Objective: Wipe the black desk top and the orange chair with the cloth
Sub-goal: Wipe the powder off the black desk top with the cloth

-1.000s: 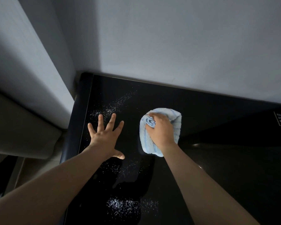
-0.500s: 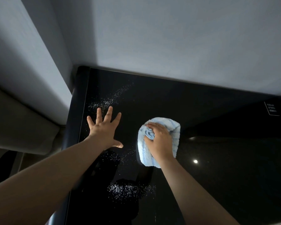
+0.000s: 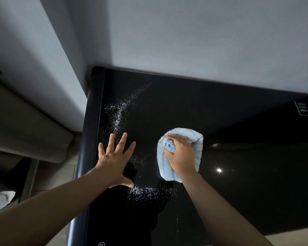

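Note:
A glossy black desk top (image 3: 238,157) fills the lower middle of the view, pushed against a pale wall. White powder specks (image 3: 121,110) streak across its far left part, and another patch (image 3: 149,192) lies nearer to me. My right hand (image 3: 180,157) presses a bunched light blue cloth (image 3: 196,144) flat on the desk, near its middle. My left hand (image 3: 115,160) lies flat on the desk with fingers spread, left of the cloth. No orange chair is in view.
The desk's rounded left edge (image 3: 86,157) runs beside a pale wall block (image 3: 43,77) and a beige ledge (image 3: 25,130). A small white label (image 3: 303,108) sits at the desk's far right corner. A ceiling light reflects (image 3: 219,170) in the surface.
My right hand has drawn the cloth toward me across the desk. My left hand stays flat on the desk. My head has tipped, so the view has shifted.

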Demonstrator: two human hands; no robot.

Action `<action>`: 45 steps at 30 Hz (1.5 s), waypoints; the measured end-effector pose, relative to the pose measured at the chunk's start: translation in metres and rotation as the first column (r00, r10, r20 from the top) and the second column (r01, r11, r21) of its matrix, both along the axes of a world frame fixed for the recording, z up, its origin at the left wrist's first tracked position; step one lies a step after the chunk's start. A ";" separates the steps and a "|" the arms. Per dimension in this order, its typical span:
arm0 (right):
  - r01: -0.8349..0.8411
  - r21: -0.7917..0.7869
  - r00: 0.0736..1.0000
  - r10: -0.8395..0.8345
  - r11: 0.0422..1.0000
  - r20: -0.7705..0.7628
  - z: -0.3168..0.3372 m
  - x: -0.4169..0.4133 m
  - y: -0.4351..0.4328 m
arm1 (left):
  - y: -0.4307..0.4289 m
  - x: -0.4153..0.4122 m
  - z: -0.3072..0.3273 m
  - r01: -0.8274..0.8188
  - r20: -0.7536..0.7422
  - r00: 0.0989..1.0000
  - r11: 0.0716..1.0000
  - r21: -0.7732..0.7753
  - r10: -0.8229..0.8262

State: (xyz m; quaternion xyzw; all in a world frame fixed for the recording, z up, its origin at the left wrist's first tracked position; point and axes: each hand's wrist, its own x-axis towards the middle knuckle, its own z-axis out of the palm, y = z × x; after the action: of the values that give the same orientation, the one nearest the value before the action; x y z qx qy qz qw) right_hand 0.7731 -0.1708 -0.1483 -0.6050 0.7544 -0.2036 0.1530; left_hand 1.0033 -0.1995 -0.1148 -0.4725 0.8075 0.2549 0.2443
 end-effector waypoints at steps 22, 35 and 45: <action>0.052 0.081 0.998 -0.054 0.995 0.020 0.005 0.015 0.057 | 0.016 0.008 -0.009 0.065 0.087 0.994 0.998 -0.007 -0.065; 0.063 0.096 0.998 -0.062 0.993 -0.012 -0.001 0.023 0.107 | 0.014 0.010 -0.015 0.090 0.070 0.994 0.996 -0.014 -0.089; 0.097 0.101 0.995 -0.093 0.990 -0.047 0.004 0.038 0.167 | 0.015 0.011 -0.012 0.112 0.088 0.990 0.993 -0.038 -0.108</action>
State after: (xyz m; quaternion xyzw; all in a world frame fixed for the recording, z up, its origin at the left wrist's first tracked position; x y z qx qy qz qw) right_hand 0.8107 -0.0035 -0.1446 -0.5638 0.7949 -0.1587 0.1583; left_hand 1.0143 -0.1850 -0.1272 -0.4428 0.8264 0.2033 0.2823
